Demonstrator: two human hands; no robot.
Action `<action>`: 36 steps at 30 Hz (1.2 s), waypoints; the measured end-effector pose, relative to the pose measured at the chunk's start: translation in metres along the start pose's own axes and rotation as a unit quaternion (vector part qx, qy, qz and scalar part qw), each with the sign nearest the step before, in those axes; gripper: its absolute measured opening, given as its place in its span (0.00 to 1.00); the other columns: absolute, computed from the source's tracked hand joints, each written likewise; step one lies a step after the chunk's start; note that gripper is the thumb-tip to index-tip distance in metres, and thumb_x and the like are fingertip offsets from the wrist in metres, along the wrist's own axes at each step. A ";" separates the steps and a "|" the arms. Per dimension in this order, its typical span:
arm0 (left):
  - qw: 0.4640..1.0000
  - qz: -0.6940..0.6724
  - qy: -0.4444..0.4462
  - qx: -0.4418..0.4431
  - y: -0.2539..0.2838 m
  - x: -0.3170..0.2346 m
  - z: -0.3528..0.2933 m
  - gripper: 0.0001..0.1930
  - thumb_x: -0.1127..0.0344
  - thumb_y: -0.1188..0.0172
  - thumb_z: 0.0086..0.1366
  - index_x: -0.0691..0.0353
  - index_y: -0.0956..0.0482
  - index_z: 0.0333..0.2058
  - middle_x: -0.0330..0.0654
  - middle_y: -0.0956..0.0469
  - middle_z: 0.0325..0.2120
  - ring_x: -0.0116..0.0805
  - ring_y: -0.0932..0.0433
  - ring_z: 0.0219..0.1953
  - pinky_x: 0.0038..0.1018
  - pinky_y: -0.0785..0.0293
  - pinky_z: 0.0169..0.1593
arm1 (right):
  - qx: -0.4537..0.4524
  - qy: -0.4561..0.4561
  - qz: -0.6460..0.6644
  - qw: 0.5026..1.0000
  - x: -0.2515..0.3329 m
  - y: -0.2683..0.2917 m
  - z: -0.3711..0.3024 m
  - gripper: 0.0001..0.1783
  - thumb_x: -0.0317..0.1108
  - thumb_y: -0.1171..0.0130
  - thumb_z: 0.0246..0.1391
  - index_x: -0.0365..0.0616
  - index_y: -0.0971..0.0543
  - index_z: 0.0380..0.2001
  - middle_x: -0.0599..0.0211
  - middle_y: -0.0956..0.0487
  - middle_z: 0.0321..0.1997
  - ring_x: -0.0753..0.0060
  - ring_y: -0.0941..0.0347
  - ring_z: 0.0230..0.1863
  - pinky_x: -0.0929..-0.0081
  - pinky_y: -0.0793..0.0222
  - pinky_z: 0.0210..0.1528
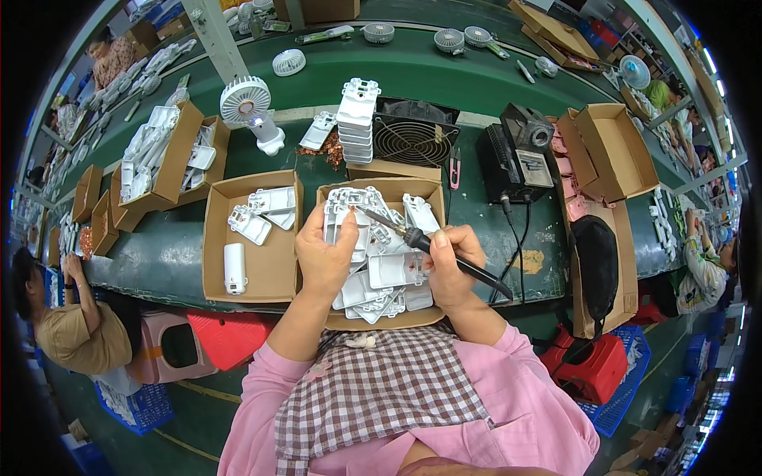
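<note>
My left hand [325,244] is closed on a white plastic housing [367,197], held above a cardboard box [386,320] of similar white parts [394,270]. My right hand [456,264] grips a soldering iron [416,238] by its dark handle. The iron slants up to the left, and its tip comes to the housing close to my left thumb; whether it touches I cannot tell. A second cardboard box [216,274] on the left holds a few white housings [252,225] and a white rounded handle piece [235,268].
A stack of white housings [357,119] stands beside a black fan unit [411,141]. Copper-coloured bits [333,152] lie near it. The soldering station [508,163] trails cables to the right. A white handheld fan [252,111] stands at left; a black pouch [594,266] hangs at right. Co-workers sit on both sides.
</note>
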State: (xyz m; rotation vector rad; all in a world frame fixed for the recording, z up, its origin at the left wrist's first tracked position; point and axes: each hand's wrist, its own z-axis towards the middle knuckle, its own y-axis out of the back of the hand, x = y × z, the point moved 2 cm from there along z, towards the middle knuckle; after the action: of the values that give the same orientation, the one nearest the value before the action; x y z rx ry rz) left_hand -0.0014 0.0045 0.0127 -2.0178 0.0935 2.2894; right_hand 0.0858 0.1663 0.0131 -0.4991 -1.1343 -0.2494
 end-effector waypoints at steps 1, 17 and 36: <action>1.000 -0.002 -0.001 0.002 0.000 0.000 0.000 0.10 0.73 0.42 0.60 0.68 0.22 0.41 0.35 0.20 0.30 0.17 0.26 0.30 0.17 0.29 0.34 | 0.003 0.002 0.000 1.000 0.000 0.000 0.000 0.08 0.27 0.46 0.59 0.39 0.31 0.27 0.69 0.27 0.20 0.86 0.33 0.19 0.83 0.33 0.21; 1.000 -0.002 0.008 0.016 -0.001 0.001 -0.002 0.12 0.73 0.41 0.60 0.69 0.23 0.44 0.35 0.20 0.31 0.17 0.26 0.31 0.17 0.29 0.35 | 0.024 -0.003 -0.012 1.000 0.002 -0.001 0.001 0.08 0.28 0.46 0.59 0.39 0.31 0.27 0.68 0.25 0.21 0.85 0.32 0.19 0.83 0.33 0.22; 0.989 0.108 -0.062 -0.074 0.011 -0.008 0.001 0.25 0.75 0.37 0.56 0.65 0.35 0.52 0.42 0.27 0.40 0.24 0.29 0.38 0.21 0.30 0.39 | -0.007 0.009 0.038 0.999 -0.005 0.005 -0.001 0.09 0.30 0.47 0.60 0.39 0.31 0.28 0.68 0.28 0.21 0.85 0.35 0.18 0.83 0.36 0.20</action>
State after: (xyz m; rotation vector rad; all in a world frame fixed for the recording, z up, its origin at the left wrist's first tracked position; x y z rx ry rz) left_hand -0.0025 -0.0068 0.0207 -2.0159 0.1440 2.6210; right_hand 0.0867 0.1696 0.0074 -0.5511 -1.0951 -0.1955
